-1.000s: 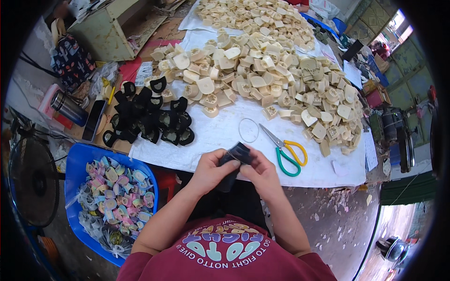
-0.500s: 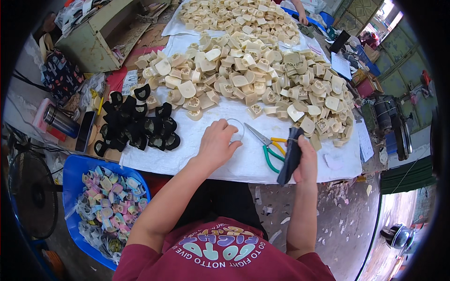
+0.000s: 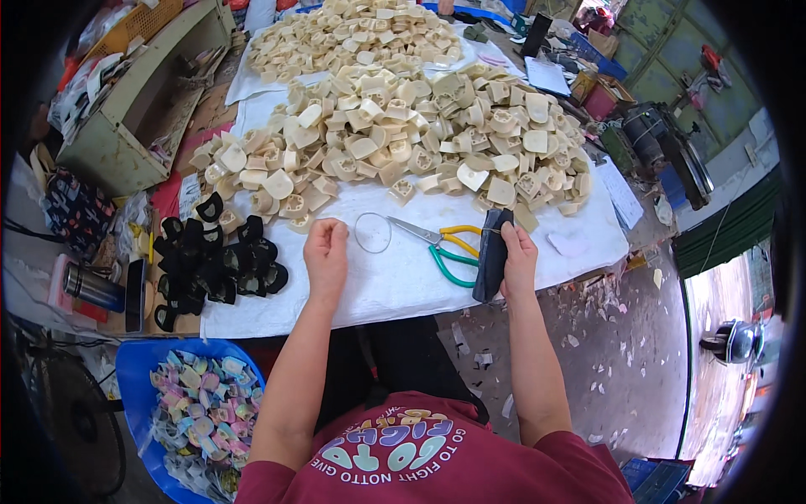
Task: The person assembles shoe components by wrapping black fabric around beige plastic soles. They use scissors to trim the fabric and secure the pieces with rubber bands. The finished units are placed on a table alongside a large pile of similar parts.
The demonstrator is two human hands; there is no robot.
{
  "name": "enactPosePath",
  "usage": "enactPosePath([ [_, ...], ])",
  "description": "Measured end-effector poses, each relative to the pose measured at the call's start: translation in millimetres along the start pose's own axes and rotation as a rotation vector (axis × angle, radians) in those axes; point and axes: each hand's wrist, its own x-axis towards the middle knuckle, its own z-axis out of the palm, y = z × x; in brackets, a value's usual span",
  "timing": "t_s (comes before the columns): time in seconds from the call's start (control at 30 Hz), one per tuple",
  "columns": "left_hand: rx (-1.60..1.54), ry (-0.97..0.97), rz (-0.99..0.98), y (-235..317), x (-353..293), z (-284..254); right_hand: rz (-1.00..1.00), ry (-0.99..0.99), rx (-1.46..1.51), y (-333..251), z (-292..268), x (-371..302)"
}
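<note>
In my right hand is a dark, flat bundle of folded fabric with a thin band around its upper part, held upright over the table's front edge. My left hand is closed, its fingers curled in; anything inside them is hidden. Beside it on the white cloth lies a thin clear ring. Scissors with one yellow and one green handle lie between my hands, slightly spread, blades pointing toward the ring. To the left sits a heap of small black fabric-covered pieces.
A large heap of cream moulded pieces covers the table's middle and far part. A blue tub of colourful wrapped pieces stands at lower left, near a fan. A phone and flask stand at the left edge.
My left hand has drawn left, away from the ring, and its fingers have curled in. My right hand still holds the dark bundle. The whole view has shifted.
</note>
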Motion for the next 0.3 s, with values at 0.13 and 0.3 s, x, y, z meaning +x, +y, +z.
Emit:
enactPosePath([
  [0.13,0.886,-0.341,0.528,24,-11,19,-0.068,-0.021,-0.015,7,-16,5],
  [0.3,0.926,-0.384,0.430,6,-9,15,-0.037,-0.052,-0.073,19,-23,9],
])
